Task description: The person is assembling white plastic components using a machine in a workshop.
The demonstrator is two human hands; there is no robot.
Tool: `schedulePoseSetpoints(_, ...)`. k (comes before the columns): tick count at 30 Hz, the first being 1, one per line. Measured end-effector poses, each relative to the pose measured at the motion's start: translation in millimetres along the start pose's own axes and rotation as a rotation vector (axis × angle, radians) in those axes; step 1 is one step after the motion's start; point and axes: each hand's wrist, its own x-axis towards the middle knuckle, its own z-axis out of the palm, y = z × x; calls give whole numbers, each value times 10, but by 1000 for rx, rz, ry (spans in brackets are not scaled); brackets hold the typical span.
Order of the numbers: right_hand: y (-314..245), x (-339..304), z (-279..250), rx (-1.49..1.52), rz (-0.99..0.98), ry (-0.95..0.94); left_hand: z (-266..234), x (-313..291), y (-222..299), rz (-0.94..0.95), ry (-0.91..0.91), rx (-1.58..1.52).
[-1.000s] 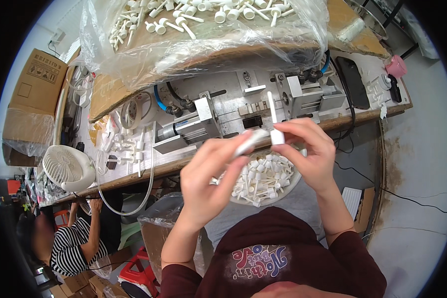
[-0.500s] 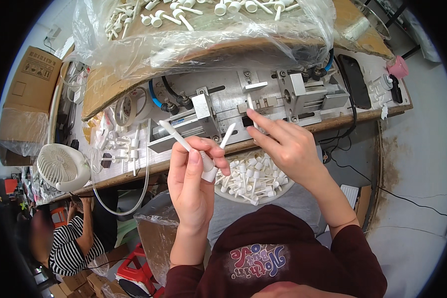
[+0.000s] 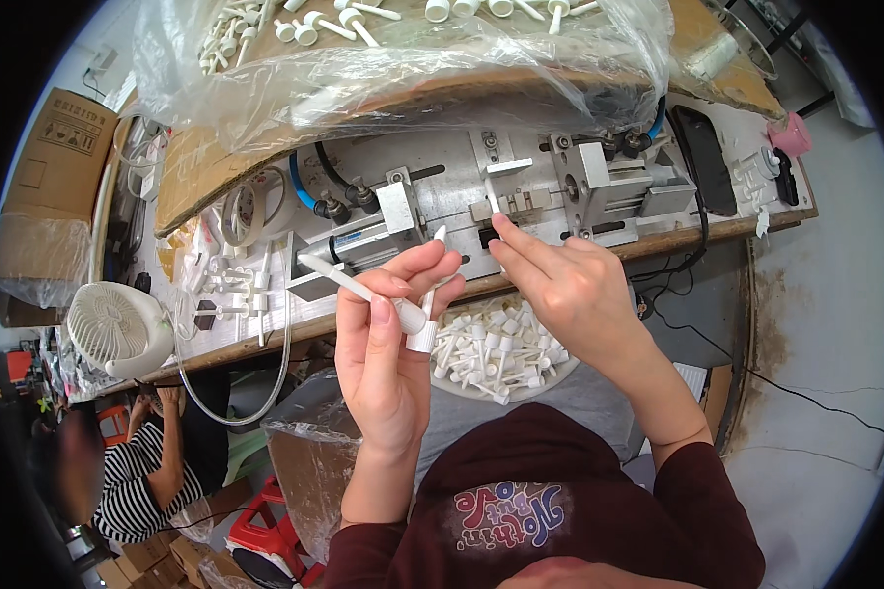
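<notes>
My left hand [image 3: 378, 339] is closed round two white plastic caps with long stems. One stemmed cap [image 3: 349, 280] lies across the thumb and fingers, its stem toward the upper left. The other cap [image 3: 421, 337] hangs below the fingers, its stem tip rising above them. My right hand [image 3: 570, 285] reaches over a small metal fixture [image 3: 525, 201]. Its fingertips are at the lower end of a white stem [image 3: 490, 188], which points away from me at the fixture; the thumb is hidden. Metal clamp blocks [image 3: 400, 211] flank the fixture.
A bowl [image 3: 550, 383] heaped with white stemmed caps rests on my lap. Clear plastic sheeting [image 3: 363, 108] with more caps covers a cardboard shelf. A white fan [image 3: 118, 329], tape roll [image 3: 250, 211] and black phone [image 3: 704, 162] stand about. Another person in stripes [image 3: 142, 481] sits left.
My left hand has tilted slightly, and the stem of its second cap now stands lower and more upright. The white stem at my right fingertips has moved a little farther away, toward the metal stop.
</notes>
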Motion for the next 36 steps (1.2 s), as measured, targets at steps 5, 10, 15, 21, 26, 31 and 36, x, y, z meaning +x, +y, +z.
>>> schedulePoseSetpoints(5, 0, -4, 20, -29, -6, -17, 33, 7, -49, 37, 4, 77)
schedulePoseSetpoints(10, -45, 30, -47, 161, 4, 64, 66, -2, -89, 82, 25, 121)
schedulePoseSetpoints(15, -317, -52, -161, 754, 154, 139, 151, -33, -242, 80, -19, 106)
schedulePoseSetpoints(21, -275, -113, -128, 805, 309, 81, 107, -60, -337, 92, -51, 197)
schedulePoseSetpoints(26, -3, -116, 16, 357, 116, 162, 32, -93, -191, 10, 86, 225)
schedulePoseSetpoints(31, -4, -21, -29, 20, -12, 5, 72, -75, -66, -151, 37, 69)
schedulePoseSetpoints(36, -8, 66, -67, -43, -38, -48, 83, -42, 3, -202, -72, 104)
